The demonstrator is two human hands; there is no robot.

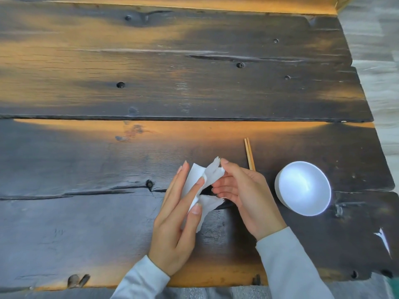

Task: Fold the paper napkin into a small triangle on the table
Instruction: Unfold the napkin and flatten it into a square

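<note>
A dark, weathered plank table with knots, cracks and orange-lit patches fills the view. Near its right end sits a white bowl, holding nothing that can be seen. To the bowl's left, two grey-sleeved arms reach in from the near edge. The left hand has its fingers extended along the white paper napkin, thumb pressed on its near part. The right hand pinches the napkin's crumpled far corner between thumb and forefinger, its other fingers curled beneath. The napkin is loosely rumpled, held between both hands just above the table. A pair of wooden chopsticks lies just beyond the right hand, their near ends hidden by it.
</note>
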